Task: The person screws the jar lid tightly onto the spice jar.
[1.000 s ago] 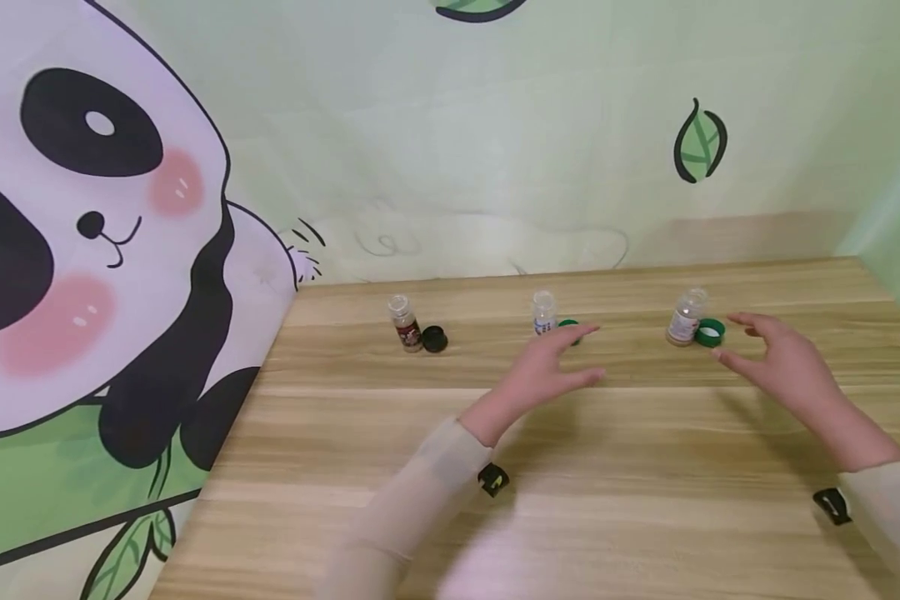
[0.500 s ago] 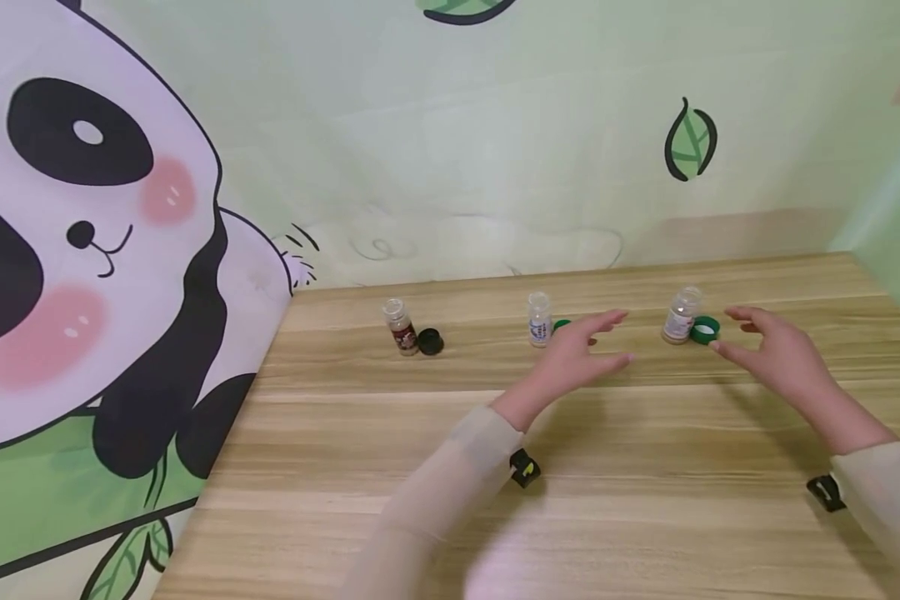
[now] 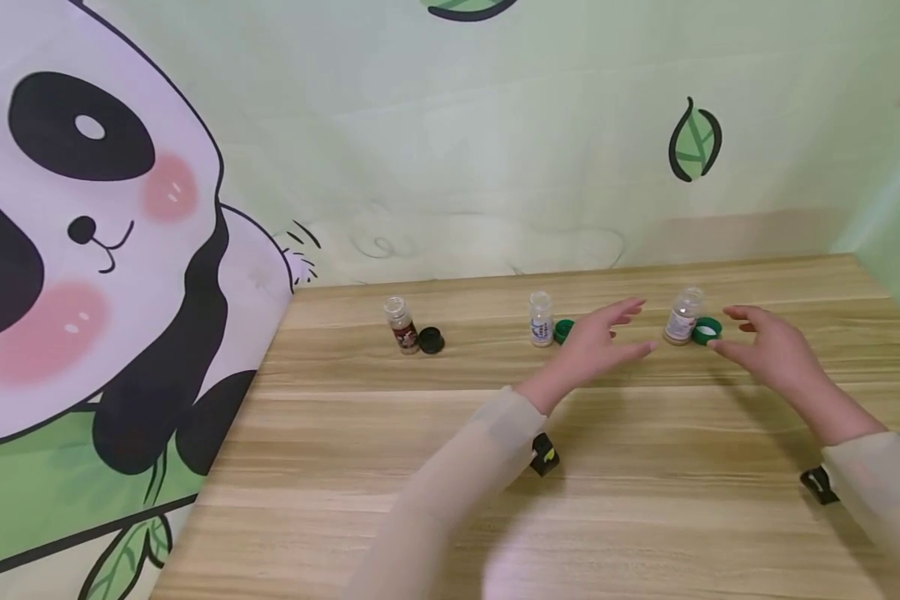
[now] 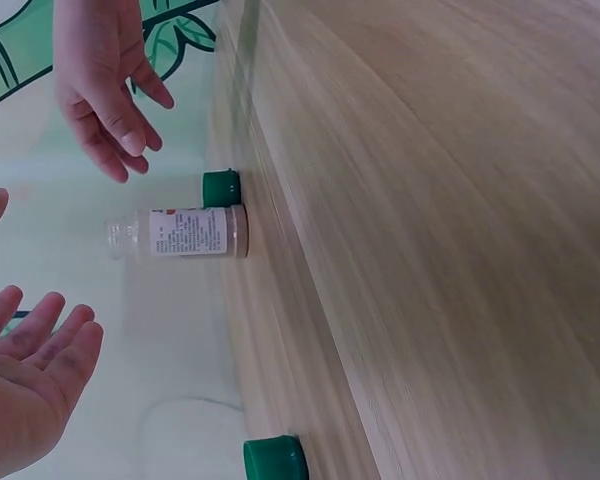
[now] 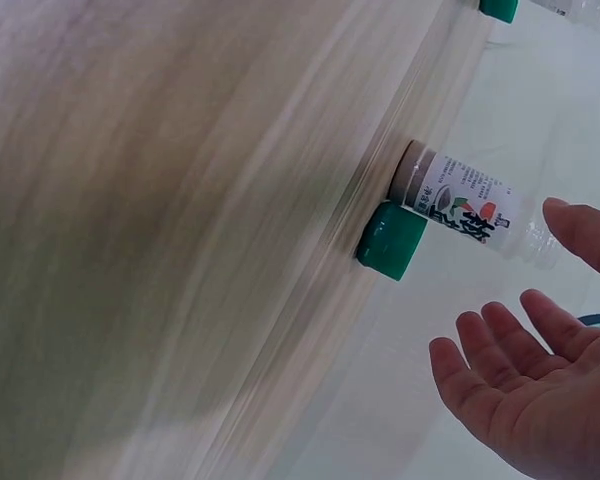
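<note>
A clear glass bottle [image 3: 682, 318] with a white label stands uncapped at the right of the table, a green cap [image 3: 707, 332] beside it. My left hand [image 3: 594, 348] hovers to the left of this bottle, fingers extended and holding nothing. On the other side, my right hand [image 3: 778, 354] is held near the green cap, thumb and fingers spread apart. In the left wrist view the bottle [image 4: 188, 232] lies between both hands, touched by neither. The right wrist view shows the right hand [image 5: 545, 390] with relaxed fingers near the bottle's mouth.
A second open bottle [image 3: 541, 322] stands mid-table with its green cap [image 3: 563, 332], partly behind the left hand. Further left are a dark-labelled bottle [image 3: 402, 327] and a black cap [image 3: 431, 340]. A panda-printed cloth wall [image 3: 450, 167] borders the wooden table [image 3: 330, 467].
My left hand has moved right, from in front of the middle bottle towards the right-hand one. The right hand has hardly moved. The bottles and caps stay in place.
</note>
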Motion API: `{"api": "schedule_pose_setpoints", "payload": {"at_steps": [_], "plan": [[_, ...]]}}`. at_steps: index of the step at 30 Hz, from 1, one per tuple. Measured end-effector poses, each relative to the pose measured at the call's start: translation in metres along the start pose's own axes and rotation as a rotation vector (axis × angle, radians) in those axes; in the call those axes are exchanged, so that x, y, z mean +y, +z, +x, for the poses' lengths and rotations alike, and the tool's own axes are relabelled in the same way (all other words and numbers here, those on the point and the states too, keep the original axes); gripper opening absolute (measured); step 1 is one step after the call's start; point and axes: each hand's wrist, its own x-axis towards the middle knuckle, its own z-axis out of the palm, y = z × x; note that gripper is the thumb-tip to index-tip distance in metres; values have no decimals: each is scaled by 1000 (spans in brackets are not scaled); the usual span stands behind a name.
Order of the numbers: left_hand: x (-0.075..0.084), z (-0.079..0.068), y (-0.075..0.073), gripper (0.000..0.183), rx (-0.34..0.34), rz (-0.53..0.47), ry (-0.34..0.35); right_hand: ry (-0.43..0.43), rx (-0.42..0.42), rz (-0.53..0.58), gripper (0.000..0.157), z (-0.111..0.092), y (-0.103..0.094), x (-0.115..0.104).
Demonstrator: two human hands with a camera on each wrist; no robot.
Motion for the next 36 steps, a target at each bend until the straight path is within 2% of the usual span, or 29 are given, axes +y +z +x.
{"api": "schedule_pose_setpoints", "payload": {"at_steps": [9, 17, 24, 28, 36], "plan": [[1, 16, 10, 66, -15, 27, -50, 11, -22, 0, 66, 8, 2, 0], [3, 28, 21, 66, -34, 35, -59, 36, -59, -3, 69, 17, 2, 1], [0, 38, 28, 65, -16, -3, -83, 42, -86, 2, 69, 24, 4, 1], [-1, 44, 31, 66, -12, 14, -79, 56, -103, 3, 70, 27, 4, 3], [1, 56, 38, 67, 10, 48, -128, 70, -127, 2, 71, 34, 4, 10]]}}
